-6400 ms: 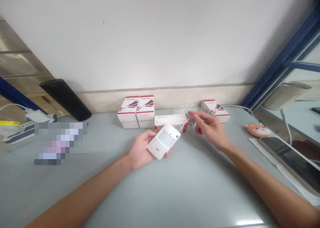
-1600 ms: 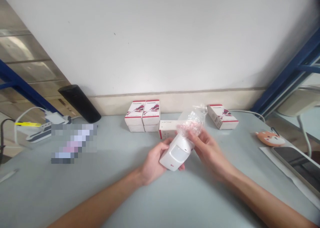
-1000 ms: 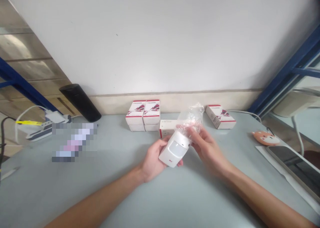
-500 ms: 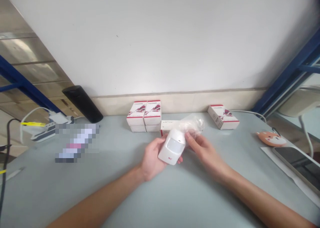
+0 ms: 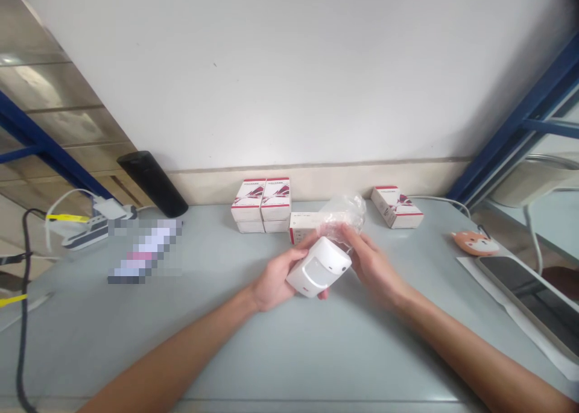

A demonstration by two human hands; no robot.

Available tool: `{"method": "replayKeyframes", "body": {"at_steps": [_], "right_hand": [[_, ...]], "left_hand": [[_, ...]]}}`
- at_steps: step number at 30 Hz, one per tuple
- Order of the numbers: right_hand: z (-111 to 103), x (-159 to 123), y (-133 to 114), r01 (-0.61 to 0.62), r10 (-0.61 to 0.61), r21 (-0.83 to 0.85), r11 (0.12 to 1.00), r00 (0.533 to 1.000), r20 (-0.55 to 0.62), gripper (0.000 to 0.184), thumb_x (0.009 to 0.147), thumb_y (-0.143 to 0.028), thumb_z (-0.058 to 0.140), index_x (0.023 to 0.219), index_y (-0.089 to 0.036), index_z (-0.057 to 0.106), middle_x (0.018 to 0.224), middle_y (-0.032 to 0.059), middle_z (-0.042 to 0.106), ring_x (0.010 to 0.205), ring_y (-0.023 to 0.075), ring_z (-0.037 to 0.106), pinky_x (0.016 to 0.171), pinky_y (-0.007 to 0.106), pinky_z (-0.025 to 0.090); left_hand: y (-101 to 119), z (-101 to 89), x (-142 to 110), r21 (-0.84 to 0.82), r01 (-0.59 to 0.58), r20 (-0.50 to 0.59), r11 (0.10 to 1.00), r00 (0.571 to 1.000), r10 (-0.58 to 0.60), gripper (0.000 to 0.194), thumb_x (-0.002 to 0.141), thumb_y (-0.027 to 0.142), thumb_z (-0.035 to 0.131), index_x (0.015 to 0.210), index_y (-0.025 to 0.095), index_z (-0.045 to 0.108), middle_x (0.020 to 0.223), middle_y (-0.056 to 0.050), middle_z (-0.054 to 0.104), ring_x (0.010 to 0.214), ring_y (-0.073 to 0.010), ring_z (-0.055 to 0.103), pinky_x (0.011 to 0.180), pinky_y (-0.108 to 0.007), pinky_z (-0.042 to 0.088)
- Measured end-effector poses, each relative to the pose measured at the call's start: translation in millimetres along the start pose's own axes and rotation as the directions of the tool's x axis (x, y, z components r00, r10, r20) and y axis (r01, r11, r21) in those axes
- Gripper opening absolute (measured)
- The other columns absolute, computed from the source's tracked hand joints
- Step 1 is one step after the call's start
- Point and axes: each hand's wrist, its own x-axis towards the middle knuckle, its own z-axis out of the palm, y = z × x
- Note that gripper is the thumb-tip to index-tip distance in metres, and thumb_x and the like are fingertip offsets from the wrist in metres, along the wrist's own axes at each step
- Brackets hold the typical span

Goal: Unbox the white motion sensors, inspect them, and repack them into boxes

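Both hands meet over the pale grey table [image 5: 217,340]. My left hand [image 5: 274,280] cradles a white PIR motion sensor [image 5: 319,268] from below, its lens facing up and a small red mark near its lower edge. My right hand [image 5: 373,265] pinches a clear plastic bag [image 5: 341,216] against the sensor's far end. Behind my hands stands a long white box [image 5: 304,227], partly hidden by the bag. Stacked white-and-red boxes [image 5: 261,205] sit to its left, and a single similar box [image 5: 397,207] lies to its right.
A black cylinder [image 5: 152,184] lies by the wall at the back left, near a power strip [image 5: 97,226] with cables. A blurred-out patch [image 5: 145,250] covers something on the table. A phone or tablet [image 5: 527,298] and an orange fox-shaped object [image 5: 474,242] lie on the right.
The sensor has turned from upright to lying nearly sideways in my hands. The bag has dropped lower behind it. Compared with the earliest frame, my right hand has moved in and now holds the bag.
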Motion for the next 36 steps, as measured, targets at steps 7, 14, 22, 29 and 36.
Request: {"method": "replayKeyframes", "body": {"at_steps": [7,14,22,29,36], "right_hand": [[-1.4,4.7,-2.0,-0.033,0.033,0.048,0.998,0.999,-0.004,0.05,0.098,-0.067,0.057,0.115,-0.024,0.076,0.104,0.0039,0.077,0.08,0.022,0.068,0.094,0.041,0.051],[-5.7,8.9,2.3,0.012,-0.014,0.056,0.998,0.999,0.037,0.054,0.101,-0.067,0.053,0.12,-0.023,0.076,0.102,0.0054,0.078,0.084,0.0229,0.068,0.098,0.043,0.051],[-7.5,10.5,6.5,0.045,-0.045,-0.034,0.998,0.999,0.012,0.046,0.101,-0.061,0.059,0.124,-0.026,0.076,0.119,0.0051,0.075,0.098,0.0229,0.069,0.104,0.042,0.051],[-5.0,5.0,0.1,0.061,-0.056,-0.088,0.994,0.996,0.066,0.043,0.099,-0.06,0.063,0.123,-0.027,0.073,0.101,0.003,0.074,0.083,0.0202,0.065,0.097,0.041,0.053],[-4.7,4.5,-1.0,0.023,-0.012,-0.102,0.995,0.994,0.11,0.043,0.101,-0.062,0.058,0.115,-0.024,0.073,0.087,0.0029,0.072,0.094,0.0248,0.067,0.105,0.044,0.048]], "left_hand": [[1.0,4.8,1.0,-0.046,-0.03,-0.109,0.999,0.994,0.024,0.071,0.106,0.039,0.045,0.169,0.044,0.012,0.118,-0.009,0.074,0.088,-0.0292,0.075,0.078,-0.042,0.053],[3.2,8.9,7.4,-0.083,-0.051,-0.176,0.995,0.984,0.036,0.057,0.106,0.037,0.043,0.162,0.03,0.038,0.102,-0.01,0.074,0.082,-0.0291,0.073,0.071,-0.04,0.052],[-0.9,4.4,8.0,-0.062,-0.059,-0.277,0.996,0.96,0.04,0.044,0.104,0.041,0.047,0.124,0.009,0.068,0.096,-0.016,0.075,0.077,-0.0298,0.072,0.077,-0.042,0.052],[0.8,0.3,4.0,-0.057,-0.04,-0.174,0.998,0.984,0.029,0.045,0.102,0.041,0.047,0.125,0.01,0.069,0.096,-0.016,0.074,0.083,-0.0317,0.071,0.081,-0.044,0.05],[3.1,0.3,1.6,-0.037,-0.042,-0.125,0.998,0.992,0.037,0.059,0.104,0.039,0.044,0.162,0.03,0.039,0.11,-0.011,0.074,0.081,-0.0303,0.074,0.084,-0.044,0.046]]}}
